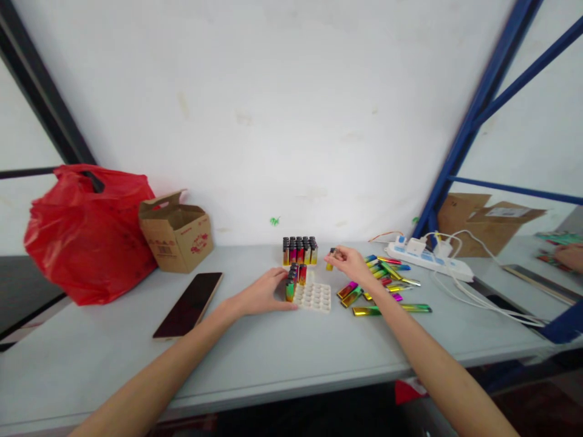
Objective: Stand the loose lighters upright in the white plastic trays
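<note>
Grey table (264, 355); held lighter (329, 265) yellowish, dark-topped.

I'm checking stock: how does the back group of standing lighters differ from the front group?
The back group has more lighters than the front group. The back group forms a dense block; the front group borders empty sockets of the white tray. Both stand upright, with dark tops and shiny, colourful bodies.
</note>
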### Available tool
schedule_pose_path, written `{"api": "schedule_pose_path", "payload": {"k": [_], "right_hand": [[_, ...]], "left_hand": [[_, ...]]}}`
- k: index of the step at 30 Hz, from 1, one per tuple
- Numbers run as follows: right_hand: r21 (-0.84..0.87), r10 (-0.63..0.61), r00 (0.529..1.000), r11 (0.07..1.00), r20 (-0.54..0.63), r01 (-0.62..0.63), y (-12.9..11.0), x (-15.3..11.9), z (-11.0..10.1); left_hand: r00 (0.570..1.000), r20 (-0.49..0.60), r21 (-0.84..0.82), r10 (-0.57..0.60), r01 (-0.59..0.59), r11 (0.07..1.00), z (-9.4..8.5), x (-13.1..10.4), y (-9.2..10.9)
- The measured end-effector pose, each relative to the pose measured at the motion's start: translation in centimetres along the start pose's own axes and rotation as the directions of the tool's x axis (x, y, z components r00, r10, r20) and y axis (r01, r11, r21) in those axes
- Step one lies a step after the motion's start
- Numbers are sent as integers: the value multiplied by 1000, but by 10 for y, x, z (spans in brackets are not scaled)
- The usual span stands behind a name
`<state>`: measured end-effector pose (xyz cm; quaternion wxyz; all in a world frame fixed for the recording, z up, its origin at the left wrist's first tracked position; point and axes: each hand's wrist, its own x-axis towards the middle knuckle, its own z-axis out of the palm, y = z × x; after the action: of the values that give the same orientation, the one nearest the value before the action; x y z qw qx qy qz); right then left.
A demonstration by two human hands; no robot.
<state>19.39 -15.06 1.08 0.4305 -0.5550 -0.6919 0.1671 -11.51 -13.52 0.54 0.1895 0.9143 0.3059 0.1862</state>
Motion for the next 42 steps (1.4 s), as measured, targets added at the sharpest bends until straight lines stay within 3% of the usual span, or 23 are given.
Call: {"api": "schedule_pose_path", "payload": {"k": [6,9,12,17,23,33,39,42], "right_hand": [[378,-9,967,921,256,-91,-22,-10,15],[439,33,949,881,313,-175,-29,-13,24],[346,68,968,926,241,-151,-33,-14,33],[138,-24,1000,990,13,22,-40,-18,41],[87,-15,997,996,-77,21,-45,-22,45],[16,-120,993,993,3,120,-56,-24,34],[-100,-314,941,940,123,326,-58,-25,25],[-146,-269,947,944,175,295,-58,-26,25]], "left_hand": [[1000,-14,-18,16,-16,1000,1,0,-1],[1000,2,-12,13,-13,1000,2,1,-3],[1000,-13,-21,13,-13,1000,2,1,-3],[1000,0,-6,-6,6,1000,1,1,1],[1000,-5,-10,-7,7,1000,0,0,2],[1000,5,-27,1,-1,1000,1,1,-1],[1000,-17,-36,21,-22,999,1,0,0],[1000,-9,-31,20,-20,999,1,0,1]]}}
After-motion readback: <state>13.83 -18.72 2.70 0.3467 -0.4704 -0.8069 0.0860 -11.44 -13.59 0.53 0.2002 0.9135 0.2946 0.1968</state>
